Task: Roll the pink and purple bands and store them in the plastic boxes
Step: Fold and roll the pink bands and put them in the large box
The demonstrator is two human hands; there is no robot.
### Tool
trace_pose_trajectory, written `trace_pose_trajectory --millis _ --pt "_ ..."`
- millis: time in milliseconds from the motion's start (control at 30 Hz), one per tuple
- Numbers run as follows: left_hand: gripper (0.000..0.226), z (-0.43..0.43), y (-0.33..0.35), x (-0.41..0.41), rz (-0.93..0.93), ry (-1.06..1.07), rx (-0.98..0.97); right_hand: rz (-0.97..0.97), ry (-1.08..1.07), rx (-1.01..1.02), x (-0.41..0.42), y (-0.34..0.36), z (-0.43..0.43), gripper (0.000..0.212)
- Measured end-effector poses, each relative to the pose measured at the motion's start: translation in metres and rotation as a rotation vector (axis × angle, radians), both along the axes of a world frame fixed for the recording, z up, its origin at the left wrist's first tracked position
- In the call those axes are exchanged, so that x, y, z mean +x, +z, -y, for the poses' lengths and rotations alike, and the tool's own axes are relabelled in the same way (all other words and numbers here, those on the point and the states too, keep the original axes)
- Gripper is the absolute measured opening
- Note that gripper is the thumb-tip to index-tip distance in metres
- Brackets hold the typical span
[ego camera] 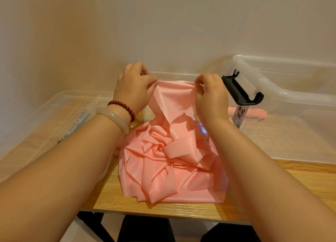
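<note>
1. The band [169,160] is a wide, thin strip of glossy salmon pink. Most of it lies in a loose heap of folds and sharp creases on the worktop [163,210], near the front edge and between the two forearms
2. One end rises out of the heap, twists once just above it, then spreads flat into a taut top edge held up off the worktop
3. The left hand [134,89] pinches the left corner of that edge, with thumb and fingers curled onto the material
4. The right hand [211,96] pinches the right corner the same way, so the edge is stretched straight between the two hands
5. Dark red beads [123,108] and a pale bangle [112,119] sit on the left wrist
6. The left box [45,114] is clear plastic and stands on the worktop, partly under the left forearm
7. The right box [291,96] is also clear. A black latch [241,90] stands swung up at its near end, and a label [239,118] is stuck on the wall below it
8. A pink roll [256,113] lies on the floor of the right box, seen through the wall and partly hidden by the label
9. A clear rim [172,74] shows behind the hands, close to the wall [163,23]; it may belong to the left box, though the hands hide the join
</note>
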State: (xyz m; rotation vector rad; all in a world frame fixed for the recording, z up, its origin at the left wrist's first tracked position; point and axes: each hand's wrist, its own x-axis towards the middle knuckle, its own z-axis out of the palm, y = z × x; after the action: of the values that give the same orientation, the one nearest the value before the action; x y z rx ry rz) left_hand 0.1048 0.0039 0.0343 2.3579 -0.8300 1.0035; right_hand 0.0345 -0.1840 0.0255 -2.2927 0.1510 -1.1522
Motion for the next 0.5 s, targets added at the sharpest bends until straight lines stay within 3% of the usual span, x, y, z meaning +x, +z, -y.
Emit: trace_pose_trajectory --millis 67,167,300,400,500 --pt "0.025 0.004 0.008 0.002 -0.005 0.080 0.059 -0.020 -0.008 -0.038 0.003 0.004 0.000 0.020" --pt "0.032 0.015 0.020 0.004 -0.154 0.154 0.101 -0.083 -0.043 -0.147 0.008 0.009 -0.002 0.018" --pt "0.027 0.027 0.023 0.009 -0.303 0.160 0.130 -0.235 -0.082 0.026 0.021 0.014 -0.001 0.016" --pt "0.034 0.029 0.024 0.004 -0.457 0.105 0.162 -0.359 -0.072 -0.025 0.023 0.016 0.000 0.026" --pt "0.043 0.025 0.024 -0.008 -0.458 0.076 0.168 -0.284 -0.034 -0.065 0.012 0.014 0.000 0.028"
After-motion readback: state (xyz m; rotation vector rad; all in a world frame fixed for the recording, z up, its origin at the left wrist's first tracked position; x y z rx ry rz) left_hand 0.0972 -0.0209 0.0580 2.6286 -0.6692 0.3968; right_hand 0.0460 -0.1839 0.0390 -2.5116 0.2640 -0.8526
